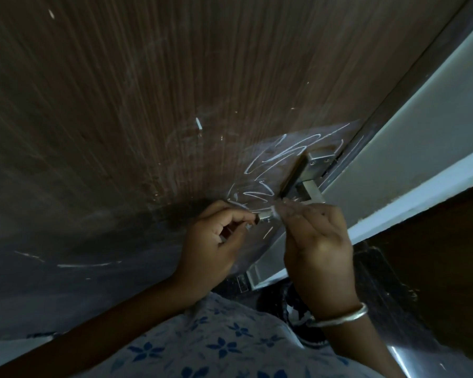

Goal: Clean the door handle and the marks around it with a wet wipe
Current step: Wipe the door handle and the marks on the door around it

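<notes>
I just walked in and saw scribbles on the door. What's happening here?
A person stands at the brown door. The left hand and right hand pinch a small pale item, perhaps the wipe or its packet, close to the metal handle. The white scribbles around the handle are not yet wiped off.

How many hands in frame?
2. Left hand below the marks, pinching a small item; right hand beside it, just under the door handle. None appear hidden.

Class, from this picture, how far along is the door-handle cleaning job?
Done: nothing visible. In hand: the left hand and right hand pinch a small pale item, possibly the wipe, near the handle. Left: the handle and the white scribbles around it on the door.
</notes>
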